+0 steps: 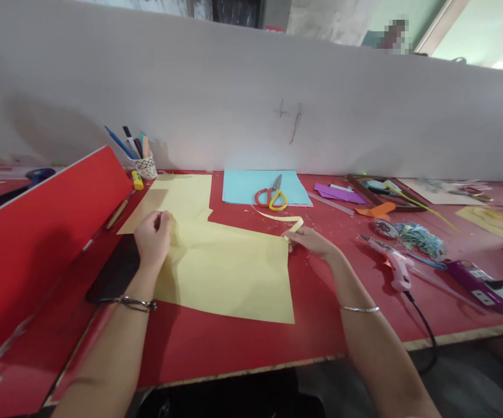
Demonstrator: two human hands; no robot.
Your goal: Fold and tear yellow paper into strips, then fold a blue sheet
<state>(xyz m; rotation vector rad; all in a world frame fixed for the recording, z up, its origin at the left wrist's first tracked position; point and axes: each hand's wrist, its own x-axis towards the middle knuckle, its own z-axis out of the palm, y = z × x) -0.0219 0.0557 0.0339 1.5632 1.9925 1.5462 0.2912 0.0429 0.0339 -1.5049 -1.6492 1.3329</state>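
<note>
Reaching across the red tabletop (216,348), the person's forearms slant forward from the near side. The left hand (152,239) is curled into a loose fist over the left part of a large pale-yellow paper sheet (229,273) lying between both hands; I can't tell whether its fingers hold anything. At the sheet's far right corner, the right hand (312,239) turns inward, thumb and fingers nearly together, pinching a narrow pale-yellow paper strip (277,218).
</note>
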